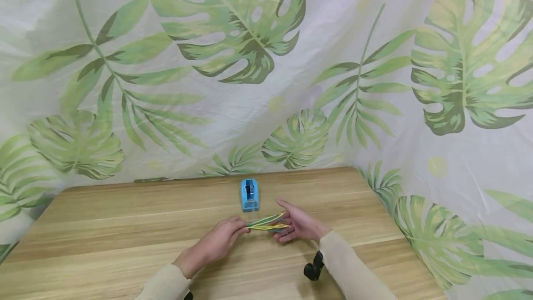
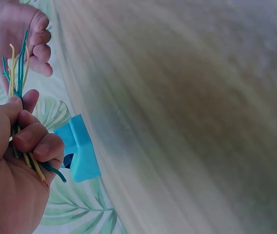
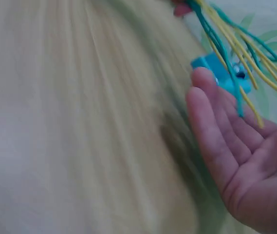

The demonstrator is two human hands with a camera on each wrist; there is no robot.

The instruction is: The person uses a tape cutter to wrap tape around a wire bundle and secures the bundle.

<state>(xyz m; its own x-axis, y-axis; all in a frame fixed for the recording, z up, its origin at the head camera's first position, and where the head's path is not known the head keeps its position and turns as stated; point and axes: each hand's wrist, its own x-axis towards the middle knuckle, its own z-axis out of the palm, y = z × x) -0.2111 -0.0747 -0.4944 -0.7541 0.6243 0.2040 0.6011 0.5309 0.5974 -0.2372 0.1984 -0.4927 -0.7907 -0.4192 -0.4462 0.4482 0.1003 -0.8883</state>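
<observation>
My left hand (image 1: 222,240) grips a bundle of yellow and green wires (image 1: 263,224) by one end, above the wooden table. In the left wrist view the fingers of that hand (image 2: 19,151) curl round the wires (image 2: 19,73), and short ends stick out below the fist. The loose ends fan out toward my right hand (image 1: 300,223). That hand is held open beside them, its fingers extended and lightly bent, as the right wrist view shows with the palm (image 3: 245,151) next to the wire tips (image 3: 245,92).
A blue tape dispenser (image 1: 250,195) stands on the wooden table (image 1: 137,226) just beyond the hands, a strip of clear tape at its front. Behind the table hangs a leaf-patterned cloth (image 1: 233,105). A black wrist device (image 1: 313,266) hangs under the right sleeve.
</observation>
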